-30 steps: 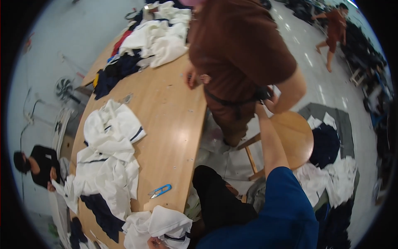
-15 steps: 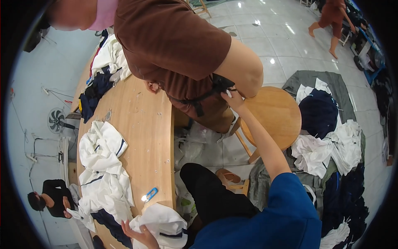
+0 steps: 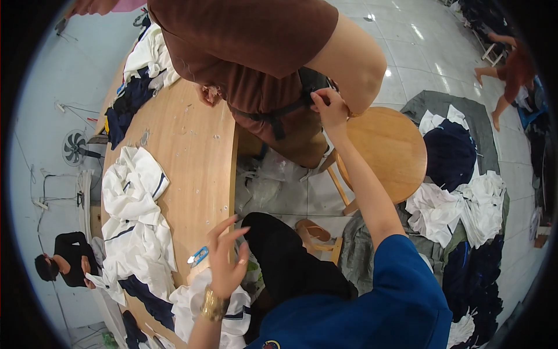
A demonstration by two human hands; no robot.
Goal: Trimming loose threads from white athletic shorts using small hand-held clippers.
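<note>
My right hand reaches out to a black waist bag worn by a co-worker in brown clothes. Its fingers are bent into a pinch at the bag's edge; what is between the fingertips is too small to make out. My left hand, with a gold watch at the wrist, is raised beside the table edge. Its fingers are spread and hold nothing. Below it lies a white garment with a dark stripe, partly hidden by my forearm. Blue thread snips rest on the table just left of that hand.
The wooden table bears white garments and dark ones. A round wooden stool stands right of the co-worker. White and navy clothes are heaped on a grey sheet. Another person walks at far right; one in black is at left.
My left hand has risen from the white garment and moved right, fingers spreading. My right hand stays at the bag, its fingers now pinched. The person at far right has moved nearer and further right.
</note>
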